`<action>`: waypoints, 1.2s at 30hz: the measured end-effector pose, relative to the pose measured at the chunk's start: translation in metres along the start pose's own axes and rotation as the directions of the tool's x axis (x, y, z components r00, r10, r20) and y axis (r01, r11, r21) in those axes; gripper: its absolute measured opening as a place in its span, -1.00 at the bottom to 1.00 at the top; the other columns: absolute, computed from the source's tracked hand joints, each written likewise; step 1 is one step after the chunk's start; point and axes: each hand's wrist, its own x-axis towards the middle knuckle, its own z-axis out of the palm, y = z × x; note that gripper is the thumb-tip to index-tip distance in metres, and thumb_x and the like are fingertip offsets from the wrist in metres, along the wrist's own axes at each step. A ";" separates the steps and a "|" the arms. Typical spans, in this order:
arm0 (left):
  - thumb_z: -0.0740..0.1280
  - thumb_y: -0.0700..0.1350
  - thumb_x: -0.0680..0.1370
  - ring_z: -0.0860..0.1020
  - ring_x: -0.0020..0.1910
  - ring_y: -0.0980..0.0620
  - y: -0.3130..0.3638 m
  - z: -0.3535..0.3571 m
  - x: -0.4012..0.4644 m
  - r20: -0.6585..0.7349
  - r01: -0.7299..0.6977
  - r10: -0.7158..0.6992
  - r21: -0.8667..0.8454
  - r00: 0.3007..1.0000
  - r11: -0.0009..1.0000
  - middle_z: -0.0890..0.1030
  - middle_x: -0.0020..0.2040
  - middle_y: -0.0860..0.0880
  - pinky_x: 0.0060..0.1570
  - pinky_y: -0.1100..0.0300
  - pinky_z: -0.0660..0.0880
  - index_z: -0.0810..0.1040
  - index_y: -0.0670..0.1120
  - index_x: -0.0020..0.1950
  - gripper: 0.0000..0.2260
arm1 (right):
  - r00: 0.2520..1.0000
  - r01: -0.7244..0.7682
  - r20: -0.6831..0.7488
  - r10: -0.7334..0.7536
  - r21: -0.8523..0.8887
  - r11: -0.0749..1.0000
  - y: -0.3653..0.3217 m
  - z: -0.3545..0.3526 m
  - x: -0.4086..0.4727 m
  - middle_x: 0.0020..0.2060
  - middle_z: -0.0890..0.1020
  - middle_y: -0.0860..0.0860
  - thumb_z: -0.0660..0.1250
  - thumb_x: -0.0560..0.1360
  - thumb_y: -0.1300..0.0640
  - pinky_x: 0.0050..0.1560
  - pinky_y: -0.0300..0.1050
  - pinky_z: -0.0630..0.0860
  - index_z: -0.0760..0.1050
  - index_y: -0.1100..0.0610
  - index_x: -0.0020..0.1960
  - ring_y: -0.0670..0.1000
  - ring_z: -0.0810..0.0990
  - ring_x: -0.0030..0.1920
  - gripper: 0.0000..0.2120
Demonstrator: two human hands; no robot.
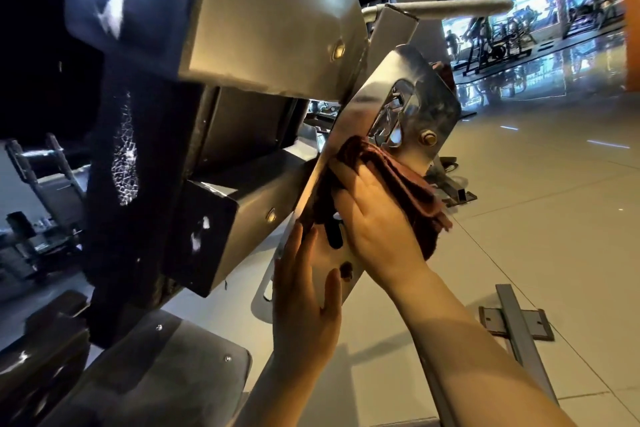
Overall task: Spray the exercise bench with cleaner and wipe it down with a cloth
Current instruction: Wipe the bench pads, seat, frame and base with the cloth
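Right hand point(377, 218), fingers flat, presses a folded reddish-brown cloth point(391, 177) against the polished steel adjustment plate point(349, 121) of the exercise bench point(207, 135); plate's long axis runs from near-left up to far-right, unwiped metal lying beyond the cloth. Left hand point(304, 291) nearer, released grip, flat on the plate's lower end, bracing

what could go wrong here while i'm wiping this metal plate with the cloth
The cloth sits right beside the cut-out and bolt of the metal plate; loose folds might snag there. The right hand presses flat near a dark slot, so a fingertip could slip in or catch an edge. The left hand braces the plate's lower edge, which may be sharp if it slides.
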 end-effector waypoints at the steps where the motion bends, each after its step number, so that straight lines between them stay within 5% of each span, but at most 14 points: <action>1: 0.17 0.15 0.57 0.34 0.45 -0.02 -0.003 0.001 -0.001 0.000 -0.008 0.008 0.001 1.000 1.000 0.34 0.50 0.00 0.25 -0.18 0.47 0.17 0.11 0.50 -0.49 | 0.998 0.053 0.025 -0.053 0.011 0.999 -0.001 0.003 -0.008 0.26 0.51 0.22 0.28 0.52 0.32 0.45 0.02 0.25 0.53 0.32 0.17 0.17 0.37 0.32 -0.76; 3: 0.19 0.11 0.58 0.30 0.48 -0.05 -0.011 0.006 -0.002 0.016 -0.051 0.050 0.027 0.999 0.998 0.29 0.52 -0.03 0.25 -0.21 0.45 0.16 0.07 0.51 -0.49 | 0.991 0.106 0.079 -0.109 0.035 0.994 0.000 0.004 -0.021 0.32 0.41 0.17 0.22 0.57 0.31 0.47 -0.01 0.21 0.50 0.33 0.21 0.14 0.36 0.36 -0.75; 10: 0.21 0.04 0.59 0.14 0.55 -0.10 -0.021 0.013 -0.005 0.047 -0.230 0.226 0.100 0.973 0.968 0.09 0.59 0.03 0.28 -0.28 0.39 0.12 0.02 0.56 -0.44 | 1.000 -0.005 0.007 0.005 -0.116 0.993 0.021 -0.009 -0.014 0.28 0.54 0.23 0.10 0.67 0.18 0.49 0.14 0.21 0.55 0.27 0.15 0.24 0.46 0.33 -0.72; 15: 0.21 0.05 0.57 0.01 0.57 -0.16 -0.038 0.004 -0.010 0.162 -0.249 0.218 0.211 0.963 0.945 0.04 0.60 -0.09 0.53 0.10 0.02 0.15 -0.05 0.55 -0.42 | 0.955 -0.270 -0.075 0.287 0.183 0.945 -0.001 -0.006 -0.054 0.34 0.44 0.19 0.26 0.59 0.20 0.51 0.02 0.20 0.38 0.19 0.24 0.19 0.38 0.40 -0.76; 19: 0.20 0.06 0.59 -0.01 0.57 -0.18 -0.044 0.002 -0.010 0.237 -0.369 0.315 0.231 0.919 0.900 0.03 0.60 -0.04 0.40 -0.34 0.18 0.13 -0.04 0.55 -0.43 | 0.780 -0.543 -0.188 0.597 0.270 0.795 -0.016 -0.029 -0.114 0.34 0.31 0.17 0.35 0.52 0.07 0.41 -0.10 0.31 0.30 0.17 0.26 0.22 0.32 0.38 -0.60; 22: 0.18 0.08 0.59 -0.06 0.57 -0.17 -0.047 0.007 -0.009 0.265 -0.451 0.385 0.269 0.884 0.851 -0.03 0.60 0.00 0.39 -0.40 0.11 0.06 -0.01 0.57 -0.41 | 0.868 -0.450 -0.168 0.467 0.127 0.884 -0.017 -0.034 -0.121 0.34 0.30 0.17 0.38 0.42 0.35 0.47 -0.11 0.23 0.30 0.17 0.27 0.23 0.32 0.36 -0.52; 26: 0.09 0.11 0.64 -0.05 0.56 -0.24 -0.050 0.014 -0.012 0.319 -0.490 0.397 0.309 0.861 0.815 -0.07 0.59 -0.08 0.40 -0.43 -0.01 0.05 -0.05 0.57 -0.45 | 0.962 -0.238 -0.148 0.229 -0.046 0.970 0.001 0.000 -0.094 0.40 0.27 0.13 0.36 0.54 0.26 0.43 0.22 0.29 0.29 0.13 0.35 0.22 0.33 0.39 -0.57; 29: 0.00 0.16 0.66 -0.06 0.55 -0.22 -0.052 0.020 -0.014 0.320 -0.507 0.404 0.381 0.857 0.773 -0.12 0.60 -0.03 0.42 -0.39 -0.09 0.01 0.00 0.58 -0.47 | 0.956 -0.277 -0.135 0.262 -0.109 0.955 0.006 0.027 -0.115 0.58 -0.02 0.02 0.21 0.63 0.17 0.51 -0.01 0.12 0.06 0.06 0.55 0.14 0.20 0.44 -0.44; 31: 0.02 0.16 0.65 -0.06 0.56 -0.22 -0.054 0.023 -0.013 0.315 -0.515 0.413 0.408 0.855 0.754 -0.10 0.60 -0.02 0.44 -0.35 -0.12 -0.01 0.03 0.59 -0.45 | 0.949 -0.310 -0.126 0.289 -0.205 0.928 0.004 0.039 -0.142 0.58 -0.16 0.02 0.16 0.63 0.18 0.48 0.02 0.16 -0.20 0.03 0.59 0.20 0.18 0.40 -0.30; 36: 0.06 0.18 0.63 -0.06 0.55 -0.23 -0.055 0.026 -0.012 0.327 -0.521 0.409 0.454 0.852 0.723 -0.02 0.59 -0.07 0.43 -0.35 -0.15 0.03 0.00 0.58 -0.43 | 0.911 -0.396 -0.020 0.412 -0.327 0.858 -0.016 0.042 -0.208 0.57 -0.25 0.00 0.56 0.24 0.37 0.23 0.33 0.29 -0.27 0.05 0.59 0.30 0.28 0.26 0.25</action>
